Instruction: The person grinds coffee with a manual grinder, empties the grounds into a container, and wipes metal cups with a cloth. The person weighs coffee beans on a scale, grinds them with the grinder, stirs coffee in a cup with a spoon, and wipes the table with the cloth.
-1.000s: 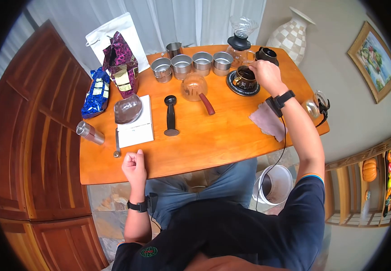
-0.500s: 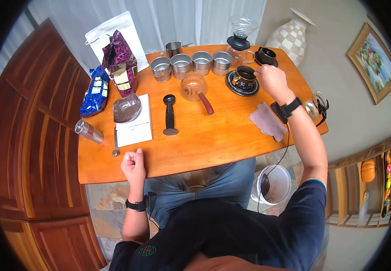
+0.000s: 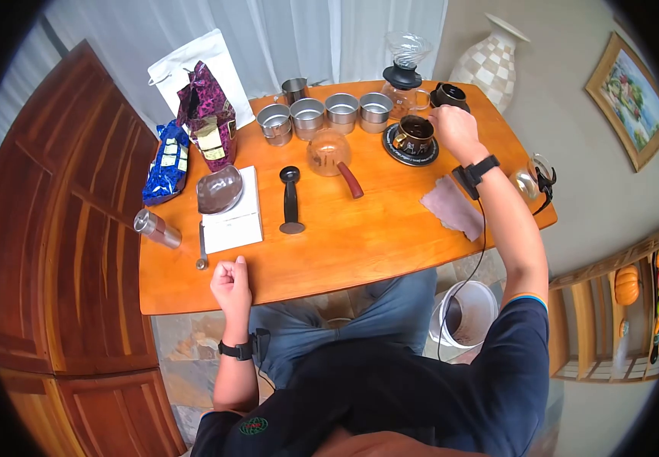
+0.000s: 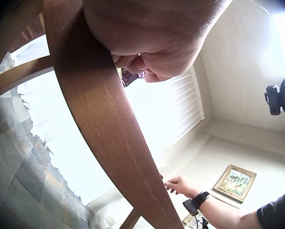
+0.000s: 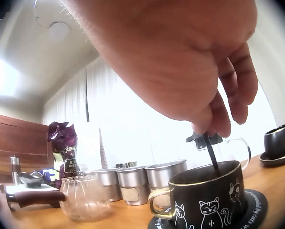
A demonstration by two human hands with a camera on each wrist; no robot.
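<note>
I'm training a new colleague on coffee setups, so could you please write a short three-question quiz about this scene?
1. True or false: the right hand pinches a thin stirrer dipping into the black cat cup.
2. What does the left hand hold? A) the tamper B) nothing, a closed fist C) a steel cup
3. How many steel cups stand in the row behind the glass dripper?

Key: 1 true; 2 B; 3 four.
</note>
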